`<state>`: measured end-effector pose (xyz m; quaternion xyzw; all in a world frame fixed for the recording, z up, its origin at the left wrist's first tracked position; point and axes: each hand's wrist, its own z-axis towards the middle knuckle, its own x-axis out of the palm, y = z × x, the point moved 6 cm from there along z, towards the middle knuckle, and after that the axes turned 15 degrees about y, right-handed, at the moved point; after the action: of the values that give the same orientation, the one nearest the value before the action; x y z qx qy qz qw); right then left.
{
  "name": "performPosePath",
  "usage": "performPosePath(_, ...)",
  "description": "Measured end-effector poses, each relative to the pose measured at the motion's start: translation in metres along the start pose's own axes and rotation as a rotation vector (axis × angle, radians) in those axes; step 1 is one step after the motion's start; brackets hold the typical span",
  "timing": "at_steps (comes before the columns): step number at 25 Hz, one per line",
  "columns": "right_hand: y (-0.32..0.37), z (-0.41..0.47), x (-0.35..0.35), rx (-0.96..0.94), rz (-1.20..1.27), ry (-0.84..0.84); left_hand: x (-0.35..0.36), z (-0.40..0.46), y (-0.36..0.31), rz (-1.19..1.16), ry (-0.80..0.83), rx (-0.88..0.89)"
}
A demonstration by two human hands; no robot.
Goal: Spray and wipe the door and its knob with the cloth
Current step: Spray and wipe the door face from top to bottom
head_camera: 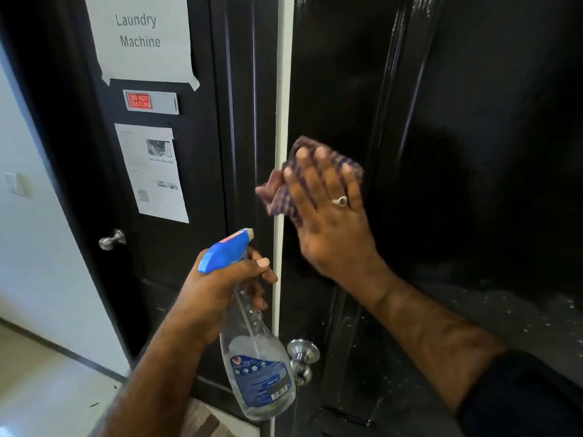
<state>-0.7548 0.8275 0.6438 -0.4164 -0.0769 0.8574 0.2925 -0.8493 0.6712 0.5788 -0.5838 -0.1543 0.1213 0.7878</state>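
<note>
The right hand (328, 209) makes the working grip: its fingers lie spread and nearly straight, flattening the checked cloth (285, 193) against the glossy black door (473, 152), so it clasps nothing and only pins the fabric to the panel by pressure. The cloth shows past the fingertips at twelve o'clock and hangs out from under the hand toward nine o'clock, where a loose corner crosses the pale strip (282, 89) along the door's edge. From this grip the knob (303, 357) lies at about six o'clock, well below and a shade toward the door edge, its stem pointing out from the panel toward the viewer. So the reach to the knob is a straight slide down the same stile, and the right hand, already on the door directly above it, looks the better placed to do the wiping. The left hand (227, 288) is the other grip, curled tight round the neck of the spray bottle (255, 348), forefinger near the trigger, nozzle aimed at roughly one o'clock; the bottle's body hangs just beside the knob at its nine o'clock. Fine droplets speckle the lower door at four o'clock from the cloth. At ten o'clock stands a second door (195, 247) with taped paper notices (142, 39).
</note>
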Motion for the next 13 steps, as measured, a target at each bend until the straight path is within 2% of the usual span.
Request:
performPosePath(2, 0.03, -0.051, 0.045, -0.254, -0.083, 0.184, 0.005, 0.001, -0.001, -0.011, 0.003, 0.016)
performPosePath(3, 0.027, -0.084, 0.061, -0.344, -0.158, 0.274, 0.008, 0.001, -0.002, -0.019, 0.014, 0.019)
performPosePath(4, 0.011, -0.107, 0.063, -0.378, -0.196, 0.295, 0.011, 0.002, -0.002, -0.021, 0.028, 0.018)
performPosePath(6, -0.028, -0.107, 0.043, -0.26, -0.157, 0.2, 0.012, 0.002, -0.001, -0.012, 0.035, 0.021)
performPosePath(9, -0.055, -0.063, -0.002, 0.172, 0.001, -0.054, 0.018, 0.004, 0.01, -0.03, 0.033, 0.001)
performPosePath(10, -0.048, -0.059, -0.001, 0.248, 0.036, -0.063, 0.025, 0.007, 0.016, -0.037, 0.038, -0.013)
performPosePath(11, -0.034, -0.064, 0.011, 0.229, 0.043, -0.022, 0.031, 0.009, 0.02, -0.041, 0.041, -0.025)
performPosePath(13, -0.015, -0.114, 0.046, 0.026, -0.018, 0.15, 0.047, 0.011, 0.027, -0.051, 0.067, -0.047)
